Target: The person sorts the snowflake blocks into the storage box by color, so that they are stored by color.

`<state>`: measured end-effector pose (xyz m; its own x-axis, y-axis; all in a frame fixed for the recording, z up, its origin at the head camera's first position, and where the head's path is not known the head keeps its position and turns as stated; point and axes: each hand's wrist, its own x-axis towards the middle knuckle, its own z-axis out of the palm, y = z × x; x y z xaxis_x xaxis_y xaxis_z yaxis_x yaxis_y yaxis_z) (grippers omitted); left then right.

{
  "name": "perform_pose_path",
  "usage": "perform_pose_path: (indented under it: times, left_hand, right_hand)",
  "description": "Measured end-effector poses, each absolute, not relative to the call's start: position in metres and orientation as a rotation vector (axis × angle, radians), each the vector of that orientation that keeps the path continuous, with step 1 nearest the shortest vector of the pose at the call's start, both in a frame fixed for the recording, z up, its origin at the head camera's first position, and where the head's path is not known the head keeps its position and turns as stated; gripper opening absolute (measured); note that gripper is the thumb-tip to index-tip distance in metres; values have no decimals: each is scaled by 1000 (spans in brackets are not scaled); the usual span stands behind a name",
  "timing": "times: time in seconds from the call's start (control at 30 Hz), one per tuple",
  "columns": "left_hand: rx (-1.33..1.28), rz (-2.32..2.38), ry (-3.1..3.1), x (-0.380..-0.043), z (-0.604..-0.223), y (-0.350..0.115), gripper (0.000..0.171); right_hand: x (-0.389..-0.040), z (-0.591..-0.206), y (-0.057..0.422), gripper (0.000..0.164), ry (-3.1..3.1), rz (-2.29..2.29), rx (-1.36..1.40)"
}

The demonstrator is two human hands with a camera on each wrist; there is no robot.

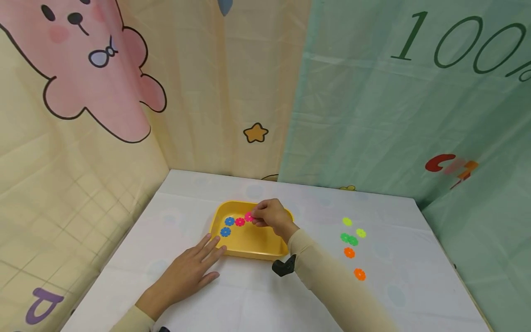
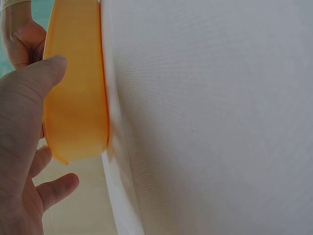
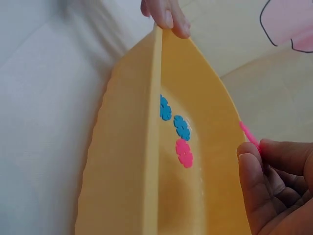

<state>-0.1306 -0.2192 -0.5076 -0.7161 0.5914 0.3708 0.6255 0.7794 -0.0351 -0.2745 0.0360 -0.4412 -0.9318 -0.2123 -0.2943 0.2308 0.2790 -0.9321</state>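
Note:
A yellow plastic tray (image 1: 256, 253) sits on the white-covered table. Between thumb and fingertips my right hand (image 1: 274, 217) pinches a pink flower-shaped disc (image 3: 249, 133), above the tray floor. Inside the tray lie another pink disc (image 1: 239, 222) and two blue discs, one blue disc (image 1: 230, 221) beside the pink and the other blue disc (image 1: 225, 232) nearer the left corner. My left hand (image 1: 186, 274) rests with its extended fingers at the tray's front left corner. In the left wrist view, the thumb (image 2: 46, 73) lies against the tray's outer wall.
To the right of the tray, loose discs lie on the table: yellow discs (image 1: 347, 222), green discs (image 1: 349, 239) and orange discs (image 1: 349, 252). Printed curtains (image 1: 224, 101) hang behind and along both sides of the table.

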Motion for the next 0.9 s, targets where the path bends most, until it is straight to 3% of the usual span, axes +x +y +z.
perform_pose_path:
  times: [0.9]
  left_hand:
    - [-919, -142, -2655, -132, -508, -220, 71]
  right_hand:
    - [-267, -467, 1, 4, 2276, -1493, 85]
